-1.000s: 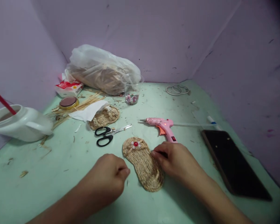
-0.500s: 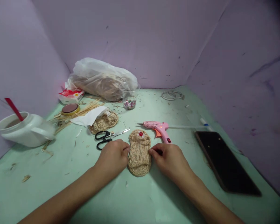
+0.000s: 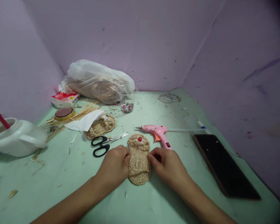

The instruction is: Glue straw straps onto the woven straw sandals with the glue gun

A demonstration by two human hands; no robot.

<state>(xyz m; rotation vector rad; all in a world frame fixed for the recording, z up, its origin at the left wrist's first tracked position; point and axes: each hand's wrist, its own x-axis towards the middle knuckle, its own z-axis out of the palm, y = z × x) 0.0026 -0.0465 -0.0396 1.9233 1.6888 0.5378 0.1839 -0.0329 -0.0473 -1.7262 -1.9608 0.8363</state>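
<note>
Left hand (image 3: 116,163) and right hand (image 3: 170,164): grip clamped on red-beaded woven sole (image 3: 139,163); packet (image 3: 64,99) label unreadable.

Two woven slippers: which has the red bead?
The near slipper, between the left hand and right hand. The far slipper, partly covered by white paper, shows no red.

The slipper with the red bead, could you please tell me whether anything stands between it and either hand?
Nothing visible does: the left hand is at the left edge of the slipper, the right hand at its right edge. The scissors lie beyond the left hand, the glue gun beyond the right.
</note>
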